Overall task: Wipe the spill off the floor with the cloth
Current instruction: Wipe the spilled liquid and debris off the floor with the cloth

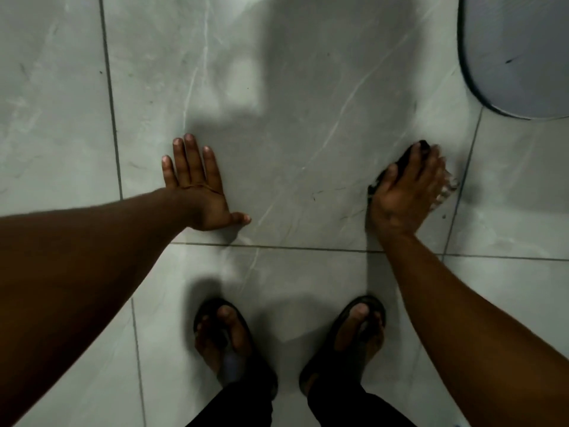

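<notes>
My right hand (403, 192) presses down on a dark cloth (377, 183) on the grey marble-look floor tile (292, 134), near the tile's right grout line. Only the cloth's edges show, dark at the left and top of the hand and paler, blurred at its right side. My left hand (197, 186) lies flat on the same tile with fingers spread and nothing in it. No clear puddle is visible; the tile around the cloth looks faintly smeared.
A grey oval mat with a dark rim (517, 57) lies at the top right. My two feet in dark sandals (228, 340) (348, 340) stand on the nearer tile. Grout lines cross the floor below both hands.
</notes>
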